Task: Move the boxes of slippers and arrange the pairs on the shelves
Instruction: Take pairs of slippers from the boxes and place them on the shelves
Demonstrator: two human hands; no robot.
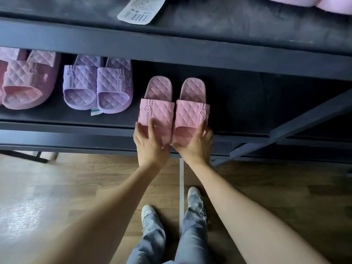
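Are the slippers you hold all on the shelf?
Partly: slippers rest heels on shelf, toes past its edge, in left hand and right hand.

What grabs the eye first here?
The pink pair at centre, toes toward the camera at the front edge of the lower shelf. The left hand and right hand each hold one toe end. To its left on the same shelf sit a purple pair and more pink slippers, and a white tag lies on the level above.
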